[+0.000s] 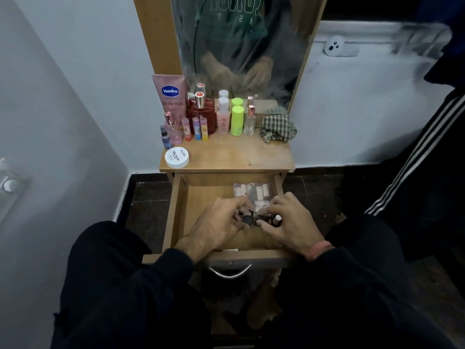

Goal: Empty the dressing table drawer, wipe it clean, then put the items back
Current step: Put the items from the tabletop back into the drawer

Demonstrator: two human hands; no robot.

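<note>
The left hand (221,220) grips small dark bottles (247,219) inside the open drawer (173,217); the right hand (289,222) pinches more beside it. A clear packet of tubes (251,191) lies behind. Cosmetics and a checked cloth (276,128) stand on the counter (239,154).

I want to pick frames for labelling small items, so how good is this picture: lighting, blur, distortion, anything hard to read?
Head view: dim, bluish room light; the tabletop bottles read clearly, but the small bottles under the left hand and right hand in the drawer are dark and soft; the mirror is smeared and hazy; wide-angle bending curves the walls; the upper right edge is motion-blurred.
</note>
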